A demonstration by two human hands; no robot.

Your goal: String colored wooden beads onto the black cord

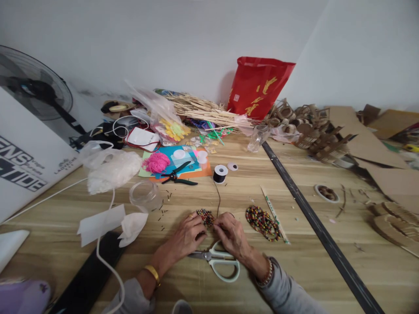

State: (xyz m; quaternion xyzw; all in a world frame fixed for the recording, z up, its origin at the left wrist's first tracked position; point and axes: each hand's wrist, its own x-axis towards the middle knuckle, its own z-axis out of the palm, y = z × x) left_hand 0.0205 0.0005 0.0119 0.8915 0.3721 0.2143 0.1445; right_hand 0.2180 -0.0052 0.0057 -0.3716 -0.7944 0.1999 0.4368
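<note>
Left hand (189,232): fingers curled at the multicoloured round-bead cluster (205,216) on the wood-grain table (242,192), grip indeterminable from here; right hand (231,231): fingertips pinching the thin black cord (218,197)

the left hand (190,232) touches one small bunch of colourful beads (205,216), and the right hand (231,232) is at its other side, beside a black cord (219,199) from the spool (219,176). nearer the viewer, scissors (207,256) lie on the wooden surface (258,183).
</note>
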